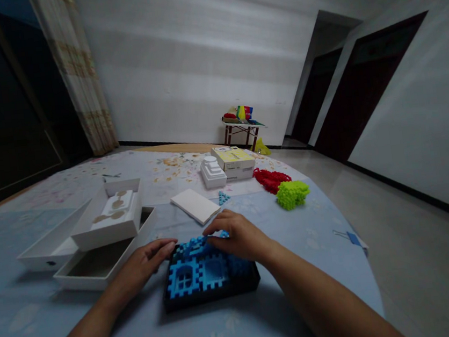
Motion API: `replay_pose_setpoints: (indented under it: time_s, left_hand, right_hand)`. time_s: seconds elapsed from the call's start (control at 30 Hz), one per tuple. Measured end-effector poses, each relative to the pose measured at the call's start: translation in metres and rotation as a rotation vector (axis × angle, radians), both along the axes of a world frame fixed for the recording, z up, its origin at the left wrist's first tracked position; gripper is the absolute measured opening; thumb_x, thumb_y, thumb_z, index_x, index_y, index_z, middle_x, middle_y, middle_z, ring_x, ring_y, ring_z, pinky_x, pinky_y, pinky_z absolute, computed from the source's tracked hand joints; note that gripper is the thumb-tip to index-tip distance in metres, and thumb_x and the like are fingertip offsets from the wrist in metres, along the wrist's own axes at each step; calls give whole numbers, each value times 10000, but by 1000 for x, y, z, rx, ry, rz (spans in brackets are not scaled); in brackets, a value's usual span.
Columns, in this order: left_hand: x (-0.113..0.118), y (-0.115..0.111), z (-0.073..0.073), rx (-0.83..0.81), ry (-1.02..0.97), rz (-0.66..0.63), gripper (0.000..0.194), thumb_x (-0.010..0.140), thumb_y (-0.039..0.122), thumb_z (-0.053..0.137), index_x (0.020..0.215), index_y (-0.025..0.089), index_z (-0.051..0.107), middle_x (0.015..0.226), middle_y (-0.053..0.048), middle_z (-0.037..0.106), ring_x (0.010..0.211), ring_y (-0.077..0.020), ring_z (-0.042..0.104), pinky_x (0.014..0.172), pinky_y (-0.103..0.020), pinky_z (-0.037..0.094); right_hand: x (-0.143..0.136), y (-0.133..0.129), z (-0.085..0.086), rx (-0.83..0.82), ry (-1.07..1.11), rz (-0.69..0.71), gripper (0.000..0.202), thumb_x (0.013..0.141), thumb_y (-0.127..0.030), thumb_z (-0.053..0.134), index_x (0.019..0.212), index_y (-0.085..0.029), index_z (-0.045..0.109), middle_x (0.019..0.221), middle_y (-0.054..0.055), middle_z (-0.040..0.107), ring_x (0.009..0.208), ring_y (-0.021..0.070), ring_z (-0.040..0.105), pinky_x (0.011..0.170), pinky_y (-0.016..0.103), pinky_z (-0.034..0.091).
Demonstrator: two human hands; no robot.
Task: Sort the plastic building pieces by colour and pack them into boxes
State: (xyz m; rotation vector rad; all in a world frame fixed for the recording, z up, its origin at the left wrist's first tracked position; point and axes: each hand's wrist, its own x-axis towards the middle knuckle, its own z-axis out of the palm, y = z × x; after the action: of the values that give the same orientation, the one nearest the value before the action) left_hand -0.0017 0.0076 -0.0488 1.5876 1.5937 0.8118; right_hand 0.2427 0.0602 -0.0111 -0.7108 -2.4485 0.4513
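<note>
In front of me a shallow black box (212, 296) holds bright blue interlocking building blocks (185, 279), some with window-shaped openings. My right hand (238, 235) reaches over the far side of the box, its fingers bent and closed around a blue block (201, 246) that sits tilted among the others. Part of that block is hidden by the fingers. Beside the far left corner of the box is my left hand (148, 259), with its fingers stretched out at the edge and nothing visible in them.
White open boxes (104, 220) are stacked on the left. Beyond the black box lie a white booklet (195, 204) and small blue pieces (223, 197). A stepped white object (212, 173), a yellow-white box (234, 162), a red heap (271, 179) and a lime-green heap (292, 194) stand farther back.
</note>
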Motion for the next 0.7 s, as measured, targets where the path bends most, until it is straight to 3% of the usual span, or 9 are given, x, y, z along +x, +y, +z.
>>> replay_pose_setpoints:
  time_s: [0.2, 0.37, 0.7]
  left_hand:
    - [-1, 1, -2, 2, -5, 7, 521, 751, 595, 490, 1062, 221, 675, 1049, -48, 698, 950, -243, 609, 714, -269, 485]
    - [1, 0, 1, 12, 25, 27, 546, 739, 613, 485, 1073, 226, 676, 998, -53, 709, 864, -237, 625, 690, -283, 489]
    - [-3, 2, -5, 24, 46, 58, 524, 726, 612, 502, 1032, 232, 694, 904, -36, 718, 698, -190, 600, 667, -278, 477]
  right_hand:
    - [14, 2, 19, -62, 118, -81, 150, 788, -216, 623, 922, -197, 687, 812, 22, 660, 757, 122, 577, 715, 234, 436]
    - [22, 0, 27, -61, 52, -21, 150, 773, -197, 628, 911, -185, 685, 803, 28, 654, 736, 121, 583, 715, 241, 439]
    - [14, 4, 13, 86, -228, 68, 151, 784, -190, 623, 918, -188, 693, 825, 51, 661, 809, 158, 570, 752, 257, 416]
